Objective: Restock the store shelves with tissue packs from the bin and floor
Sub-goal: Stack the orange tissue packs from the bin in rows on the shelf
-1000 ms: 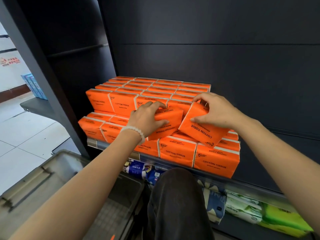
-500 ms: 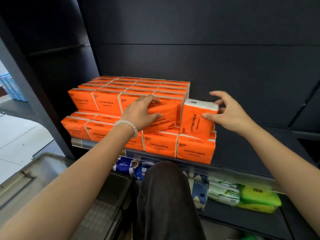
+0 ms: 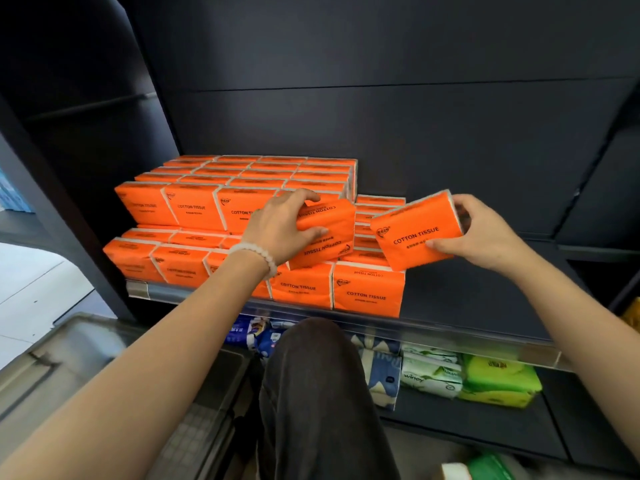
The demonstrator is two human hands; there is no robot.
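big dark shelving unit (image 3: 415,98) fills the view, and its middle shelf (image 3: 467,299) carries the orange stack (image 3: 242,188) of cotton tissue packs, two layers high at the left and back, one layer at the front right. under my arms, down left, there's the grey bin (image 3: 86,362), blurred. on the lower shelf sit blue packs (image 3: 256,336), a white-and-green pack (image 3: 429,374) and a lime green pack (image 3: 498,379). my knee in dark trousers (image 3: 311,393) is up in the middle. now my left hand (image 3: 277,230), bead bracelet (image 3: 256,252) on the wrist, grips a tilted orange pack (image 3: 325,233), fingers over the top, thumb on its face, label upside down, resting against the stack's front. my right hand (image 3: 481,233) pinches a second orange pack (image 3: 415,233) by its right end, held up and tilted, just above the front right packs.
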